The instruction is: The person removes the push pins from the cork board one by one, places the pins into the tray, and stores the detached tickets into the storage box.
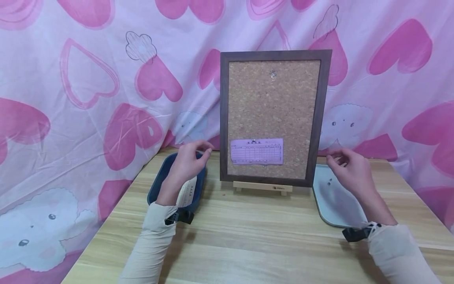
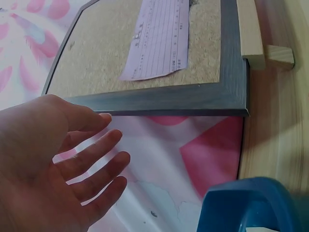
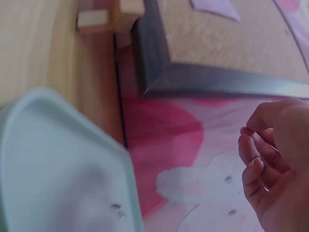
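Left hand (image 1: pixel 188 161) loosely spread, holding nothing, near blue bin (image 2: pixel 263 191); right hand (image 1: pixel 352 169) loosely curled, nothing seen in grasp, near tray (image 1: pixel 329 203); purple slip (image 1: pixel 257 153) low on corkboard (image 1: pixel 271 106), pin (image 1: pixel 253 141) at top — best brace frame (image 1: pixel 224 118), keep slip flat, press pin straight

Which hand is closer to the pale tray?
The right. The right hand is raised close by the pale tray; the left hand is on the other side of the corkboard, near the blue container.
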Motion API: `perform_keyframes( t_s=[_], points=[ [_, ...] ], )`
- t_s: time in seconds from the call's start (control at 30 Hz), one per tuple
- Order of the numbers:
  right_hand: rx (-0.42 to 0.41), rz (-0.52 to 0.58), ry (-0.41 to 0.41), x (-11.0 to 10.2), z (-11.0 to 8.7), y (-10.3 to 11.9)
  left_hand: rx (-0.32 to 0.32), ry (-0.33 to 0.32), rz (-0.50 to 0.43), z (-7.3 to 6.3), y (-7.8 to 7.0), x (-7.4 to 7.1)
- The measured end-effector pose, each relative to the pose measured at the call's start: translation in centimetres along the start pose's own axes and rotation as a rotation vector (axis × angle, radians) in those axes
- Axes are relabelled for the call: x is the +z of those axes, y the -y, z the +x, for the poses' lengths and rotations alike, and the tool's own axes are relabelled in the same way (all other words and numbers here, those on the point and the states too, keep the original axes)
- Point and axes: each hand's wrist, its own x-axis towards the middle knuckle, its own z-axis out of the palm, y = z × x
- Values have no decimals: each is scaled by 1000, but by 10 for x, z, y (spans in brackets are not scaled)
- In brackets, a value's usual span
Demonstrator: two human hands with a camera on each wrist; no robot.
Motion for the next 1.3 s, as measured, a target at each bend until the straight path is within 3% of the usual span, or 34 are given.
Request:
perform_keyframes(
  t_s=[0.27, 0.47, 0.63, 1.3],
  points=[
    [-112, 72, -67, 4, -2, 38, 79, -32, -72, 7, -13, 13],
    [-209, 99, -99, 13, -2, 55, 146, -109, -105, 12, -20, 30],
    [-252, 106, -88, 24, 0, 66, 117, -149, -63, 15, -21, 38],
    [-360, 153, 36, 62, 11, 108, 7, -161, -30, 32, -27, 56]
  ],
)
